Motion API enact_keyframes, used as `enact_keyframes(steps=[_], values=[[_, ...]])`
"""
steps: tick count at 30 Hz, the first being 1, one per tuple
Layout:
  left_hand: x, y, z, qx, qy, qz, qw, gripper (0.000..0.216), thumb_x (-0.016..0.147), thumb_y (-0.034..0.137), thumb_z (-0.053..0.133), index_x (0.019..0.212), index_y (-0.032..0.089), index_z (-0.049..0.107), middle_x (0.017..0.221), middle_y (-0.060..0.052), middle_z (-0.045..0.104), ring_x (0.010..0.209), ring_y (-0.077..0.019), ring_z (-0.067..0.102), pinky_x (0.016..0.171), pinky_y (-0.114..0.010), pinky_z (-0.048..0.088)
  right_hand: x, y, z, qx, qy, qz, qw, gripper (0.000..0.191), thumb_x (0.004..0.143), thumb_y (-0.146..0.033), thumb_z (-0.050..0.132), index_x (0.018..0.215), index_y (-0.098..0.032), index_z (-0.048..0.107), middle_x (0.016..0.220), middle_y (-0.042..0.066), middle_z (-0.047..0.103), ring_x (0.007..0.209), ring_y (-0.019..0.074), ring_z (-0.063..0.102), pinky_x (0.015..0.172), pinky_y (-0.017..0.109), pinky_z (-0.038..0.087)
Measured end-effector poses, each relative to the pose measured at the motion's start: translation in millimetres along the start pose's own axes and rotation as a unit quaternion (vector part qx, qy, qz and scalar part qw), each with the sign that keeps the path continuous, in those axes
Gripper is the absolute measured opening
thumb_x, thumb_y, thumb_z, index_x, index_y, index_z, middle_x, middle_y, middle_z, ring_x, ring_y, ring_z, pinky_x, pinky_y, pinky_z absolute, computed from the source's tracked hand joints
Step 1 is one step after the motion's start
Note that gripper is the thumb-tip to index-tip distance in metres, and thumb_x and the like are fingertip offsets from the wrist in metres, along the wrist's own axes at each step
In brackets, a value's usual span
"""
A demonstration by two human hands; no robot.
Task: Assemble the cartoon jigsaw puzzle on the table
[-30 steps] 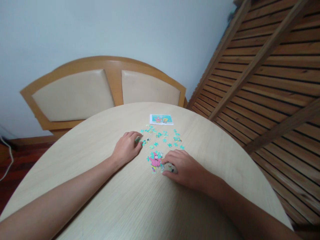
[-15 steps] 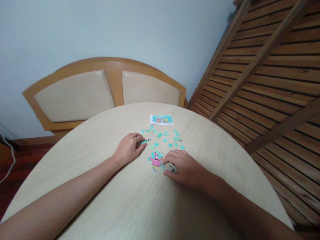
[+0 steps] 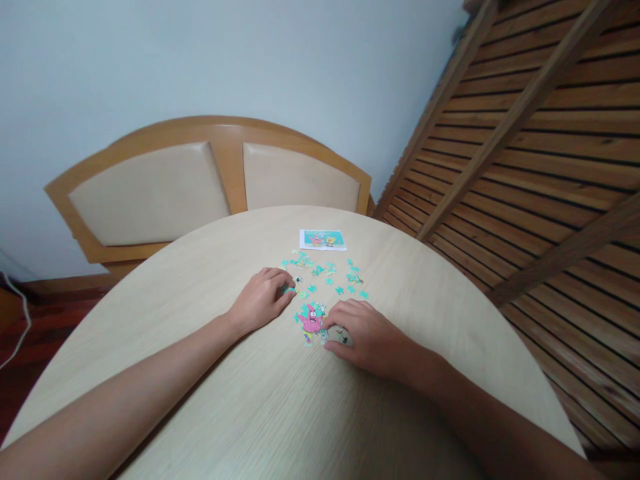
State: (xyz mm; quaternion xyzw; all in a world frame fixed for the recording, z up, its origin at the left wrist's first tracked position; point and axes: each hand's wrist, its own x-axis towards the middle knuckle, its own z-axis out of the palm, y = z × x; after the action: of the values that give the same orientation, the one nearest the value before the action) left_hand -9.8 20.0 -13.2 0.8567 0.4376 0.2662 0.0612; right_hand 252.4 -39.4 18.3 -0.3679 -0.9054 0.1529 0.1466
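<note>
A partly joined jigsaw puzzle (image 3: 311, 321) showing a pink starfish character lies on the table before me. My right hand (image 3: 370, 337) rests at its right edge, index fingertip touching it, thumb apart below. Small pale pieces with dark marks (image 3: 343, 337) lie in the gap between that thumb and finger. Up and to the left, my left hand (image 3: 263, 299) lies by the loose puzzle pieces (image 3: 302, 293), with fingers curved and thumb apart. A bit of teal shows between its fingertips; I see no firm grip on it. Its palm side is hidden.
Several teal jigsaw pieces (image 3: 340, 290) are scattered beyond the joined part. Behind them lies a picture card (image 3: 324, 240) with a pink and a yellow character. The round wooden table (image 3: 225, 413) meets a padded headboard-like backrest (image 3: 300, 175); a slatted wooden panel (image 3: 540, 180) stands at right.
My left fingertips have shifted slightly, and a small piece with a dark spot now shows apart from them. The right hand stays at the joined puzzle.
</note>
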Motion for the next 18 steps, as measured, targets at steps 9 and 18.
enact_keyframes(steps=[9, 18], values=[[0.9, -2.4, 2.4, -0.027, 0.0, 0.012, 1.0, 0.008, 0.093, 0.027, 0.056, 0.093, 0.021, 0.061, 0.104, -0.008, 0.069, 0.102, -0.0252, 0.062, 0.095, -0.045, 0.047, -0.5, 2.8, 1.0, 0.003, -0.004, -0.007, 1.0, 0.022, 0.088, -0.033, 0.07, 0.106, -0.021, 0.068, 0.11, 0.007, 0.07, 0.106, 0.0245, 0.061, 0.095, 0.04, 0.043], [-0.9, -1.2, 2.0, -0.033, -0.001, -0.016, 0.999, 0.018, 0.093, 0.032, 0.057, 0.105, 0.019, 0.061, 0.101, -0.009, 0.068, 0.098, -0.0254, 0.063, 0.092, -0.044, 0.05, -0.3, 1.2, -1.7, -0.002, -0.012, -0.001, 1.0, 0.023, 0.088, -0.032, 0.071, 0.106, -0.02, 0.068, 0.11, 0.007, 0.07, 0.106, 0.0247, 0.061, 0.096, 0.041, 0.043]])
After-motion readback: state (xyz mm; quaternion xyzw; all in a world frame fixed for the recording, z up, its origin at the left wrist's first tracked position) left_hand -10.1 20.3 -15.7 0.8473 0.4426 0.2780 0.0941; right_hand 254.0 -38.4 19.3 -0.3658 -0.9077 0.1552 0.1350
